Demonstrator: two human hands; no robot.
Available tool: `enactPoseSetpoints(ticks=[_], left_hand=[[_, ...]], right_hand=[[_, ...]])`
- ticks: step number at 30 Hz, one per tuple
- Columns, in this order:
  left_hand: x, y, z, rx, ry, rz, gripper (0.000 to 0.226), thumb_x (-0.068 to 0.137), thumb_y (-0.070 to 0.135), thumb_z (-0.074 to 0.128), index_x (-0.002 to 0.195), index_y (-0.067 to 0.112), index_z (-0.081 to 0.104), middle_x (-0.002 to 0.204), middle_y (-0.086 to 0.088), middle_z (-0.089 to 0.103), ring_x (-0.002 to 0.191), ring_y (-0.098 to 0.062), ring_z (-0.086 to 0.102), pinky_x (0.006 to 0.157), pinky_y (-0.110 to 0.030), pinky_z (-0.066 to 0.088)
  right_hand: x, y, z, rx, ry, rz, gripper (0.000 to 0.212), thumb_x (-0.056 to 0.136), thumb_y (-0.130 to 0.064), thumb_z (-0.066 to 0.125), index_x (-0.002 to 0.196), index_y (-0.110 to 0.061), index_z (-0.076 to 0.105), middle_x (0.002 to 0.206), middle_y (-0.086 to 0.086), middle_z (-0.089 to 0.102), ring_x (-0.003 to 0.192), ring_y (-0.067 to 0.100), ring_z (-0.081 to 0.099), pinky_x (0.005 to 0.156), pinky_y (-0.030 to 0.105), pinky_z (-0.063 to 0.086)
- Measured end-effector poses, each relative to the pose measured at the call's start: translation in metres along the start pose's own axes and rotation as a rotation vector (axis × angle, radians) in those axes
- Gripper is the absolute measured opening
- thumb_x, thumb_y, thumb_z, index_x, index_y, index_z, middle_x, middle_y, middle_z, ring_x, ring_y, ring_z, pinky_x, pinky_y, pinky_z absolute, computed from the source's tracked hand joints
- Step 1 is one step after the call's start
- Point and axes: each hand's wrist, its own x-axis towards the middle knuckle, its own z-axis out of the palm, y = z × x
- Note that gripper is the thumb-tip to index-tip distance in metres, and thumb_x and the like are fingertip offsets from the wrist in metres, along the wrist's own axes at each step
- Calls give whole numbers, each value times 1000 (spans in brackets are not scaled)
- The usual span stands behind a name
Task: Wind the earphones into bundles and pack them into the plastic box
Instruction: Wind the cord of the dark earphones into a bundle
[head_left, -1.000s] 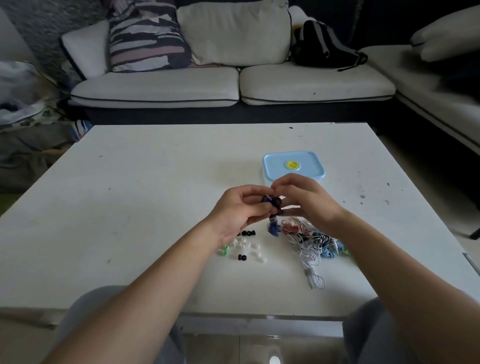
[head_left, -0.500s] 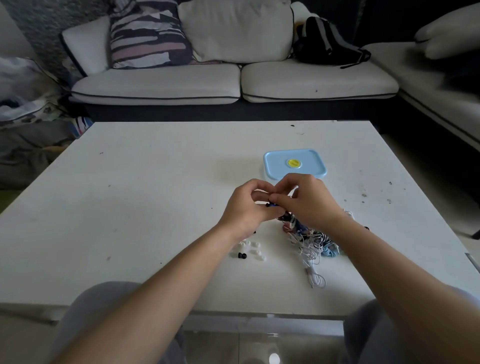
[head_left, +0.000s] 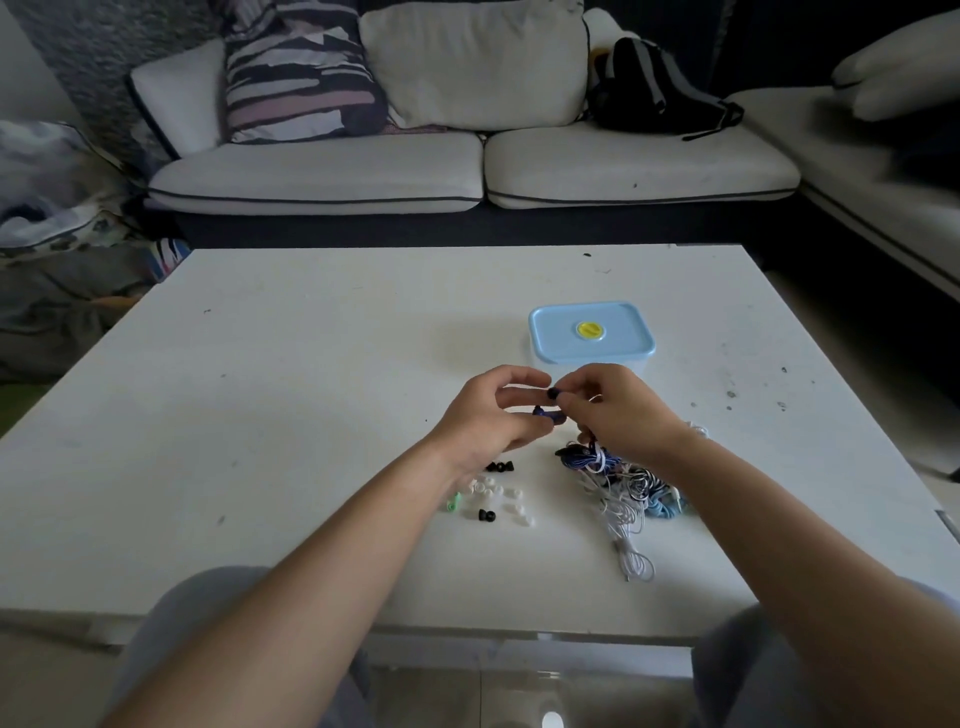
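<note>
Both hands meet above the white table (head_left: 291, 395), just in front of the plastic box (head_left: 591, 332), which has its light-blue lid on. My left hand (head_left: 493, 421) pinches a dark blue earbud (head_left: 545, 413). My right hand (head_left: 618, 410) holds a small black ear tip (head_left: 554, 394) at its fingertips, right above that earbud. Below my right hand lies a tangled pile of earphones (head_left: 623, 483) in dark blue, white, black-and-white and light blue, with a white cable trailing toward me.
Several loose ear tips (head_left: 498, 499), white, black and one green, lie on the table under my left wrist. A sofa (head_left: 467, 171) with cushions and a black backpack (head_left: 649, 88) stands beyond the table. My knees show under the near table edge.
My hands have drawn slightly apart; the black ear tip now shows at my right fingertips, above the earbud in my left hand. The blue cable has dropped back onto the pile.
</note>
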Motion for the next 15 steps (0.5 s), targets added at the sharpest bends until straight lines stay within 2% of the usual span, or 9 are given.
enactPoseSetpoints(ticks=[4, 7, 8, 10, 12, 15], left_hand=[[8, -1, -6, -168, -17, -76, 24, 91, -9, 59, 113, 1, 62, 111, -18, 72, 99, -31, 72, 84, -28, 58], [17, -7, -9, -114, 54, -123, 18, 93, -5, 57, 109, 0, 64, 106, -19, 72, 93, -30, 73, 81, -28, 59], [20, -12, -10, -25, 70, -124, 17, 93, -3, 57, 106, 2, 65, 103, -17, 72, 88, -28, 74, 80, -29, 60], [28, -25, -14, 347, 113, -42, 17, 91, 0, 56, 98, 9, 68, 97, -8, 72, 80, -19, 71, 76, -26, 59], [35, -35, -17, 791, 117, 60, 21, 88, 4, 56, 93, 18, 71, 94, 6, 68, 84, -11, 66, 74, -19, 52], [43, -44, -16, 1160, 20, 20, 25, 86, 8, 55, 96, 25, 70, 97, 10, 63, 94, -15, 61, 81, -27, 51]], right_hand=[[-3, -3, -6, 451, -18, 95, 10, 96, -2, 57, 91, -4, 65, 80, 7, 60, 61, 15, 49, 54, 30, 41], [-1, -3, -15, 680, 25, 154, 5, 92, 1, 59, 93, -2, 64, 75, 7, 60, 57, 16, 46, 53, 29, 36], [0, -3, -17, 738, 33, 173, 6, 92, 0, 59, 95, -3, 64, 75, 7, 58, 55, 17, 45, 52, 28, 35], [3, -1, -21, 777, 44, 194, 10, 93, -3, 57, 96, -7, 65, 74, 6, 56, 53, 16, 43, 50, 27, 33], [6, 2, -23, 746, 46, 201, 17, 93, -3, 54, 96, -10, 69, 73, 4, 54, 52, 15, 41, 49, 26, 31], [8, 6, -24, 695, 45, 234, 21, 92, -1, 53, 93, -12, 71, 73, 3, 54, 51, 14, 41, 49, 25, 31]])
